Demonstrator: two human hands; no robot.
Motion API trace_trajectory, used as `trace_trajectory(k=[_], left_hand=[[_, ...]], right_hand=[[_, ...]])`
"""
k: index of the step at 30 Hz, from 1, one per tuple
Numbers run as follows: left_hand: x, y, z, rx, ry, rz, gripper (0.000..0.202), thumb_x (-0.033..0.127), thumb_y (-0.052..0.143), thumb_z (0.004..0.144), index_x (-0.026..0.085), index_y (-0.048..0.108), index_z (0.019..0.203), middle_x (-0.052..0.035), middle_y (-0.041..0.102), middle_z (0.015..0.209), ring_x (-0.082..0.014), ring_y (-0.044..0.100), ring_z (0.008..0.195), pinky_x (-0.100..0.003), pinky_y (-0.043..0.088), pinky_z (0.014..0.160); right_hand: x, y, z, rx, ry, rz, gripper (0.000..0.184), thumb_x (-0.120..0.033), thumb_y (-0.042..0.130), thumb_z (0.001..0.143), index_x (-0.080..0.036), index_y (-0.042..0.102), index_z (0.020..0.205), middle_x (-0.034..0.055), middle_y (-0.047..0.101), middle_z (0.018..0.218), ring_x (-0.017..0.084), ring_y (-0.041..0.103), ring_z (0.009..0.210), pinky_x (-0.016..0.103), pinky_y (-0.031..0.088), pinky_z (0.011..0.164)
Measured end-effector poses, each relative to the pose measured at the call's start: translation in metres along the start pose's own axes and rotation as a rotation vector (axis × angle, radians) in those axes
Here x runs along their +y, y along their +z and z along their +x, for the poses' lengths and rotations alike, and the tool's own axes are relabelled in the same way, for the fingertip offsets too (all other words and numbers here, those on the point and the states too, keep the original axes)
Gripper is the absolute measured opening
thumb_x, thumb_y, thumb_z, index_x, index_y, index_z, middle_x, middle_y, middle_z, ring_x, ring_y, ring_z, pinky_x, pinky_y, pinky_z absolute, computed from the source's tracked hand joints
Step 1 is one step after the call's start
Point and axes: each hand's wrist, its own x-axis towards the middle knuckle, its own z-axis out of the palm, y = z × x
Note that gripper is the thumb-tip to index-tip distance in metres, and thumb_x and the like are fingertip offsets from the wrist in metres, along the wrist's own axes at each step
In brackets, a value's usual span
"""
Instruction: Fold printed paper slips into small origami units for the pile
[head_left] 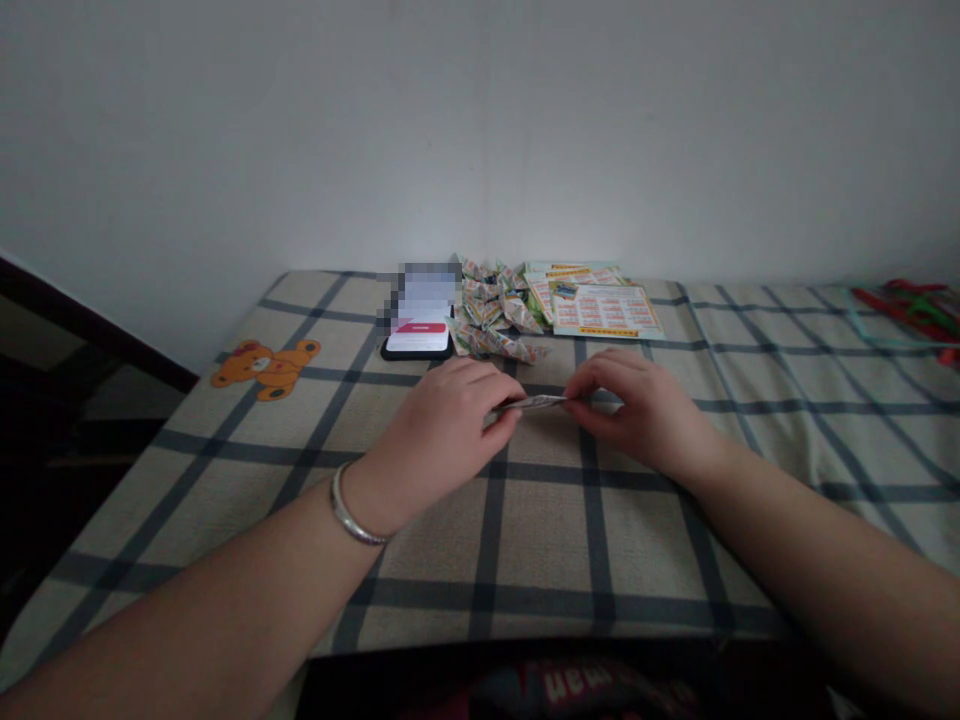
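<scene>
Between my two hands a thin piece of folded paper is held nearly edge-on above the checked tablecloth. My left hand, with a silver bangle at the wrist, pinches its left end between thumb and fingers. The right end is gripped by my right hand in the same way. Just behind the hands lie several folded paper shapes with printed patterns. To their right, flat printed sheets overlap in a loose pile. The folds on the held paper are hard to make out.
A phone with a lit, partly blurred screen rests left of the folded shapes. A bear-shaped orange cutout lies farther left on the tablecloth. Red and green strips sit at the far right. A white wall rises behind.
</scene>
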Motion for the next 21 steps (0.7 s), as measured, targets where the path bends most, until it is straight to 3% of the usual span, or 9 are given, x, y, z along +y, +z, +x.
trace_trajectory(k=[5,9,21], left_hand=[[0.0041,-0.0027,-0.0012,0.084,0.064,-0.049,0.015,0.021,0.063,0.087,0.019,0.063,0.102,-0.0026,0.066,0.099,-0.0184,0.058,0.096,-0.034,0.046,0.087],[0.0071,-0.0057,-0.0018,0.113,0.128,-0.029,0.009,0.022,0.06,0.089,0.021,0.066,0.096,-0.0019,0.066,0.093,-0.0176,0.058,0.091,-0.033,0.045,0.084],[0.0042,-0.0048,-0.0009,0.066,0.114,-0.043,0.009,0.008,0.055,0.084,0.016,0.059,0.081,-0.0029,0.059,0.091,-0.015,0.057,0.087,-0.028,0.048,0.078]], right_hand=[[-0.0021,-0.0007,0.0001,-0.024,-0.069,-0.14,0.004,-0.016,0.059,0.084,-0.018,0.061,0.083,0.0043,0.065,0.081,0.018,0.058,0.078,0.029,0.044,0.068],[-0.0028,-0.0012,0.0008,-0.021,-0.134,-0.21,0.007,-0.019,0.056,0.087,-0.019,0.062,0.083,0.0048,0.066,0.082,0.02,0.057,0.079,0.03,0.043,0.069],[-0.0012,-0.0024,0.0013,-0.048,-0.177,-0.078,0.004,-0.019,0.057,0.086,-0.019,0.061,0.087,0.0052,0.065,0.087,0.019,0.057,0.082,0.031,0.044,0.071]])
